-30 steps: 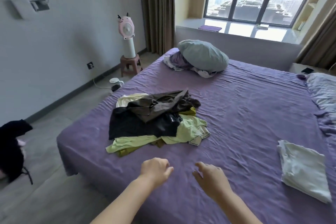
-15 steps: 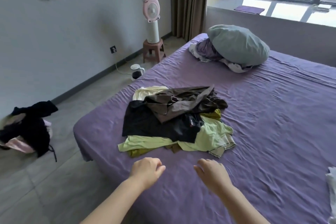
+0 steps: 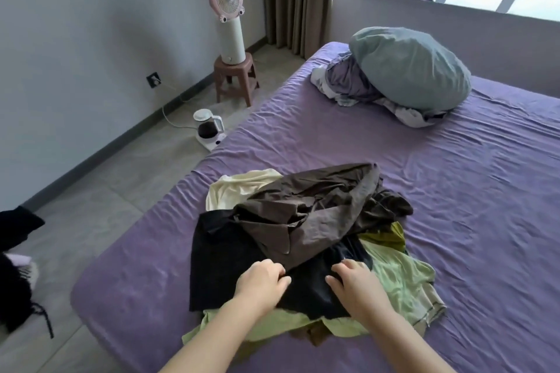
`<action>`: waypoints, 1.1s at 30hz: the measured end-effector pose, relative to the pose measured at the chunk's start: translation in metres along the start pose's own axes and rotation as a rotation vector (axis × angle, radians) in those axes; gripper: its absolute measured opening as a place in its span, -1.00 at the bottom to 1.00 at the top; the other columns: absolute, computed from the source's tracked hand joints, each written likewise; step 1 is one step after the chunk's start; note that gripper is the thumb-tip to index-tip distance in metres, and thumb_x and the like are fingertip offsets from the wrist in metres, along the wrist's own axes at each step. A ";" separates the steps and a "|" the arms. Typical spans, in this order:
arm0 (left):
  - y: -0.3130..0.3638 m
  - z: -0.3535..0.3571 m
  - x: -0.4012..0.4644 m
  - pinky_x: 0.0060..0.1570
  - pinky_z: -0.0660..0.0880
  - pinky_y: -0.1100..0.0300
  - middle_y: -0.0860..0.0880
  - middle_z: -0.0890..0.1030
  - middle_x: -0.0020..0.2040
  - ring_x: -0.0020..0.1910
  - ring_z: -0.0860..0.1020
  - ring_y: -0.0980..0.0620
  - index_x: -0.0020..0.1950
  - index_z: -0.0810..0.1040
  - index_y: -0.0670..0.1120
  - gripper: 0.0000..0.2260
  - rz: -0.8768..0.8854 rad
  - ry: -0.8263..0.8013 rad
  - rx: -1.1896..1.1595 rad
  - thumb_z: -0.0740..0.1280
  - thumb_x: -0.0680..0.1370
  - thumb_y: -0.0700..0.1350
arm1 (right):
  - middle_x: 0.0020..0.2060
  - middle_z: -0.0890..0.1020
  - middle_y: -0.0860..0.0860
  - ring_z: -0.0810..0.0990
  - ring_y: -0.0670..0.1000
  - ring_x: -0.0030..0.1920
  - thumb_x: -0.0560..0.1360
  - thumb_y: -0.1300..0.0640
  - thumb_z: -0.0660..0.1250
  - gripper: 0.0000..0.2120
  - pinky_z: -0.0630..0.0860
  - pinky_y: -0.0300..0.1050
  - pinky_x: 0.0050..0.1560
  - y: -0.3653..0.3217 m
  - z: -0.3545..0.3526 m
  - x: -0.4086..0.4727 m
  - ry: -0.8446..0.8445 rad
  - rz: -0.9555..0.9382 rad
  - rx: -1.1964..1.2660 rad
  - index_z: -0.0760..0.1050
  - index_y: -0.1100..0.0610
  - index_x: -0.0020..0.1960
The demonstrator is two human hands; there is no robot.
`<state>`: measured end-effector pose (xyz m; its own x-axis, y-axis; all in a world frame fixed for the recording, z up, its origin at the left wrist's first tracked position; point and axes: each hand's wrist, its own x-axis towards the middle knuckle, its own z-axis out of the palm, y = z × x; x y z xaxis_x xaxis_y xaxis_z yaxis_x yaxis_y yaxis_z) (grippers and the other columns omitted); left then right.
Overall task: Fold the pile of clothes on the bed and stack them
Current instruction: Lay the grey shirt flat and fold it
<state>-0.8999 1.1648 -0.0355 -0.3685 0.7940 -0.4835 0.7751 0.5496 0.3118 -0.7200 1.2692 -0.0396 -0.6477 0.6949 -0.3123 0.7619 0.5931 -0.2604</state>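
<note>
At six o'clock on the bed [image 3: 454,221], the pile of clothes [image 3: 303,236] sits under both hands; the left hand [image 3: 260,281] and right hand [image 3: 354,281] rest curled on the black garment [image 3: 224,266], seemingly not yet pinching. Best to take one garment by its edge and lift it clear toward three o'clock before folding.

The bed [image 3: 454,221] is covered by a wrinkled purple sheet. A loose pile of clothes [image 3: 303,239], brown, black, cream and light green, is heaped near its front left corner. A grey-blue pillow [image 3: 409,66] is propped on crumpled bedding [image 3: 345,82] at the far end.
</note>
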 end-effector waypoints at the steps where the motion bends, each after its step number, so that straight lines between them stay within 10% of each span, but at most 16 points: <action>1: -0.007 -0.006 0.022 0.20 0.42 0.12 0.04 0.47 0.28 0.28 0.41 0.02 0.33 0.47 0.03 -0.64 0.006 0.001 -0.013 0.15 0.61 0.13 | 0.24 0.47 -0.07 0.36 0.02 0.30 0.60 -0.14 0.08 -0.63 0.41 -0.10 0.21 -0.003 0.000 0.022 0.011 0.008 0.005 0.43 0.00 0.29; 10: -0.036 -0.009 0.168 0.43 0.20 0.08 -0.02 0.25 0.47 0.49 0.14 -0.01 0.47 0.29 0.04 -0.54 0.078 0.052 0.018 0.25 0.58 0.05 | 0.43 0.29 -0.07 0.11 0.02 0.49 0.56 -0.14 0.17 -0.49 0.28 -0.06 0.37 -0.002 0.028 0.150 -0.052 0.042 -0.082 0.22 -0.03 0.46; 15: -0.050 0.008 0.193 0.47 0.03 -0.16 -0.07 -0.10 0.56 0.54 -0.13 -0.12 0.55 -0.03 0.09 -0.25 -0.195 0.138 -0.002 0.32 0.50 0.20 | 0.48 0.23 -0.03 0.08 0.06 0.50 0.56 -0.09 0.22 -0.47 0.27 0.00 0.39 -0.018 0.033 0.218 -0.035 -0.038 0.079 0.17 -0.07 0.49; 18: -0.065 0.013 0.197 0.40 0.17 -0.17 -0.15 -0.24 0.54 0.53 -0.06 -0.21 0.54 -0.26 0.05 0.02 -0.562 0.046 -0.341 0.43 0.40 0.23 | 0.52 0.09 -0.05 0.07 0.09 0.50 0.56 -0.07 0.23 -0.39 0.36 0.04 0.33 -0.031 0.041 0.246 -0.162 -0.026 0.101 0.03 -0.12 0.52; 21: -0.076 0.018 0.201 0.33 0.34 -0.08 -0.21 0.01 0.53 0.44 0.24 -0.23 0.53 -0.33 0.03 0.12 -0.772 -0.003 -0.963 0.53 0.37 0.04 | 0.33 0.43 0.03 0.37 0.09 0.31 0.58 0.01 0.22 -0.59 0.43 -0.01 0.20 -0.038 0.047 0.259 -0.200 0.011 0.032 0.29 0.05 0.40; 29: -0.046 -0.016 0.191 0.31 0.40 -0.06 -0.09 0.45 0.36 0.32 0.44 -0.08 0.53 0.15 -0.08 -0.15 -0.398 0.278 -1.230 0.55 0.36 -0.15 | 0.07 0.61 0.01 0.54 0.10 0.10 0.55 0.04 0.28 -0.72 0.42 0.00 0.12 -0.022 -0.023 0.226 0.259 -0.034 0.183 0.47 0.08 0.24; 33: -0.008 -0.064 0.168 0.06 0.54 0.14 0.08 0.61 0.02 0.09 0.58 0.02 0.16 0.50 -0.04 -0.60 -0.155 0.328 -1.133 0.54 0.38 -0.12 | -0.03 0.64 0.08 0.56 0.14 0.00 0.51 0.13 0.35 -0.75 0.47 0.00 0.04 0.000 -0.086 0.191 0.432 -0.022 0.304 0.54 0.17 0.16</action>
<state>-1.0005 1.3105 -0.0671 -0.6600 0.6368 -0.3985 -0.1239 0.4309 0.8938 -0.8442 1.4371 -0.0207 -0.5570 0.8261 0.0847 0.6735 0.5091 -0.5359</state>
